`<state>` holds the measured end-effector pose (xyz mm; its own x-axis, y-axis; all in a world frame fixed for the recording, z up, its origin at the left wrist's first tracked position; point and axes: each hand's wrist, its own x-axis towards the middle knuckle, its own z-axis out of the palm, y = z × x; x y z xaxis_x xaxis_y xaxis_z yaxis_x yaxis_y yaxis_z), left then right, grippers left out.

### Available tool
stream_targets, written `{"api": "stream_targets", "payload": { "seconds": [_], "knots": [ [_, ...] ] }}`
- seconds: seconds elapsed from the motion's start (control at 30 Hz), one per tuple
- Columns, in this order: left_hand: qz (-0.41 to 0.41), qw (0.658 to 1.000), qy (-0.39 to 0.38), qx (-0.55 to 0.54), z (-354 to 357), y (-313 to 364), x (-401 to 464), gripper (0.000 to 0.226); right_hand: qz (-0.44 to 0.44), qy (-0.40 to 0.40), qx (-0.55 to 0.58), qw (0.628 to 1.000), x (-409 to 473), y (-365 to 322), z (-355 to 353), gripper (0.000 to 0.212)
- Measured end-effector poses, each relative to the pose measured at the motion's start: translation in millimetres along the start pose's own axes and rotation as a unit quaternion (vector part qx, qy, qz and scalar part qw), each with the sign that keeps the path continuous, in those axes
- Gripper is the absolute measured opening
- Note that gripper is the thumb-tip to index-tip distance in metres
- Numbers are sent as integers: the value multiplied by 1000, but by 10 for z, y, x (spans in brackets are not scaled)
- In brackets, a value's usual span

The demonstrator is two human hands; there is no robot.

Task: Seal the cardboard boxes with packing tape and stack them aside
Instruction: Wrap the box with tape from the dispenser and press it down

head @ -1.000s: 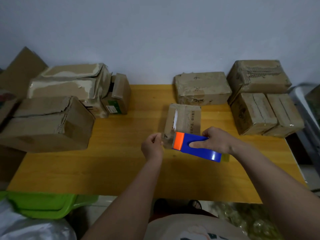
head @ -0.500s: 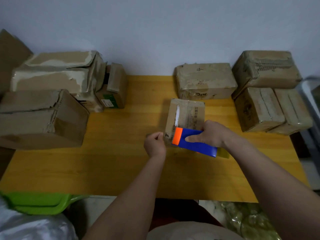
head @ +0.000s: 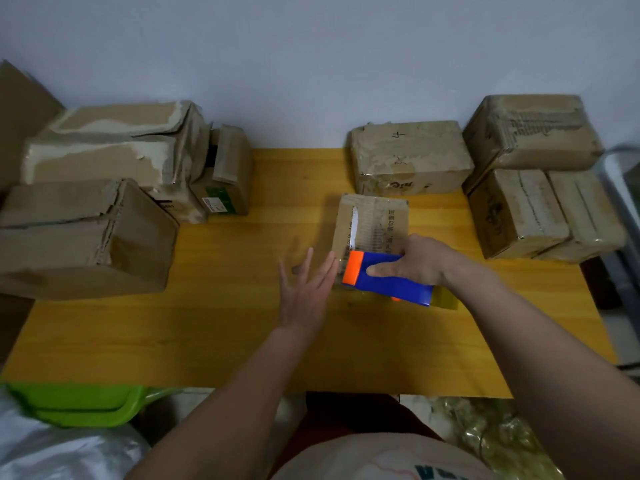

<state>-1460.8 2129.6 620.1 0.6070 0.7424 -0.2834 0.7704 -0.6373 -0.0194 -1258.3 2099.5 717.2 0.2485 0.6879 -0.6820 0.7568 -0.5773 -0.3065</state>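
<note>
Eight cardboard boxes counted on the yellow wooden tabletop (head: 214, 327), one tape dispenser, two bare hands.

Left group, three boxes: a large torn box (head: 83, 237) at the near left edge, its side creased; a bigger box (head: 114, 147) behind it against the wall, surface paper peeled in pale strips; a small box with a green label (head: 225, 181) just beside that one, a flap hanging over its top. A flat cardboard sheet (head: 20, 112) leans at the far left. Below the tabletop's near edge, a green plastic item (head: 83, 403) and white plastic (head: 52, 452).

Centre: left hand (head: 304, 289) spread flat, fingers straight, holding nothing, fingertips just beside the near left corner of the small centre box (head: 372, 223). That box lies mid-tabletop, top up, printed text along its right side, a white glare streak down the taped seam.

Right hand (head: 415, 261) grips the blue tape dispenser (head: 391, 280), fingers curled over it, thumb along its side; its orange end sits at the box's near edge and covers that edge.

Right group, four boxes: one marked "4" (head: 408, 157) at the wall behind the centre box; one glossy box (head: 530, 133) stacked atop two side-by-side boxes (head: 516, 213) (head: 585, 213) at the right edge, well apart from the centre box.
</note>
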Motion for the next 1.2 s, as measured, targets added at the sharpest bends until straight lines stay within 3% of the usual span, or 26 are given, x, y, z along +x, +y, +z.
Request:
{"api": "stream_targets", "payload": {
  "seconds": [0.2, 0.4, 0.6, 0.67, 0.73, 0.83, 1.2],
  "knots": [
    [0, 999, -21, 31, -58, 31, -71, 80, -29, -51, 58, 997, -185, 117, -126, 28],
    [-11, 999, -31, 21, -106, 89, -101, 77, 25, -63, 53, 996, -301, 574, -296, 52],
    [-34, 998, -39, -37, -180, 185, -103, 82, 13, -54, 71, 996, -199, 668, -260, 41],
    [-42, 998, -1, -42, -196, 260, -110, 79, 4, -55, 83, 995, -189, 701, -284, 38],
    [-4, 998, 34, -44, -218, 401, -98, 75, -6, -56, 85, 995, -183, 735, -307, 37],
    [92, 995, -5, -36, -254, 623, -82, 78, -15, -65, 94, 993, -156, 766, -317, 36],
    [83, 996, -7, -2, -178, 670, -81, 79, -32, -88, 79, 992, -110, 1040, -357, 35]
  ]
}}
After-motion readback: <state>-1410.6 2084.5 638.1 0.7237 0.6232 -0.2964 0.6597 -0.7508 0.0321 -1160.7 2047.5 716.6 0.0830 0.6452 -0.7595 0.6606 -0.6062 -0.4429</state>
